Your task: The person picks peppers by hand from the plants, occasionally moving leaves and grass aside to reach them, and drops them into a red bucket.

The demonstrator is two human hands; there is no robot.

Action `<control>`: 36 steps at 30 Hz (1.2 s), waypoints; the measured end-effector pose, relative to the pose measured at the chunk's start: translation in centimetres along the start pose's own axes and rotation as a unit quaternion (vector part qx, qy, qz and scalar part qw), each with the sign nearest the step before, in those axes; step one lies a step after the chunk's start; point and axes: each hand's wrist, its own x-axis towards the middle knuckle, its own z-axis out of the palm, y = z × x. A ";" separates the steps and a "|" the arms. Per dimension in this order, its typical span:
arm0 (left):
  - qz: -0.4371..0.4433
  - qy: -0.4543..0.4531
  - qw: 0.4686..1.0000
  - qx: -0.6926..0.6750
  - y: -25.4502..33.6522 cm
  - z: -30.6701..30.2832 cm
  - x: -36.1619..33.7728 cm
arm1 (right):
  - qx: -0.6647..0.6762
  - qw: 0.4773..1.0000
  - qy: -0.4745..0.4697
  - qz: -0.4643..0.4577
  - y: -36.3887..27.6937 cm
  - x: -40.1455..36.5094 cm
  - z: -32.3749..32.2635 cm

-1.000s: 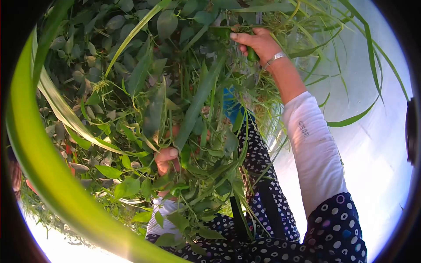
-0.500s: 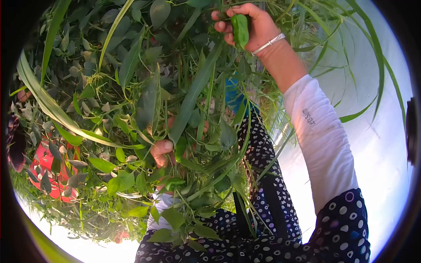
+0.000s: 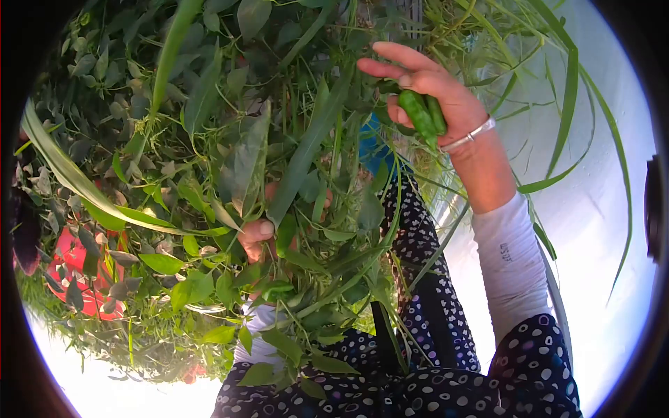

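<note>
My right hand (image 3: 442,97) is raised at the upper right. Two green peppers (image 3: 421,118) lie against its palm, held by the curled lower fingers, while the upper fingers stretch out to the left. Down among the leaves, my left hand (image 3: 256,240) is partly hidden. Its thumb presses beside what looks like a green pepper (image 3: 284,235), with fingertips showing through the foliage beyond. Leaves cover the rest of its grip. The pepper plants (image 3: 198,285) surround this hand, and long grass blades cross in front of it.
A red object (image 3: 73,279) shows through the plants at the left. Pale sheeting (image 3: 592,160) spans the right side. Something blue (image 3: 375,146) stands behind the stems near my dotted trouser leg (image 3: 435,292). Long grass blades (image 3: 617,139) arch across the upper right.
My right hand has moved down and to the right with the peppers, and its upper fingers have straightened. A second pepper now shows in its palm. My left hand has hardly moved.
</note>
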 end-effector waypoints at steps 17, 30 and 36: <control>0.020 0.011 0.988 -0.156 -0.8 0.9 -0.1 | -0.572 0.777 -0.004 -0.263 6.1 0.5 5.6; 0.057 0.050 0.990 -0.116 -1.9 0.5 0.0 | -0.599 0.799 -0.049 -0.015 2.4 -3.4 4.1; 0.036 0.143 0.989 -0.017 -1.3 3.7 0.8 | -0.572 0.817 -0.003 0.075 0.7 -4.7 3.2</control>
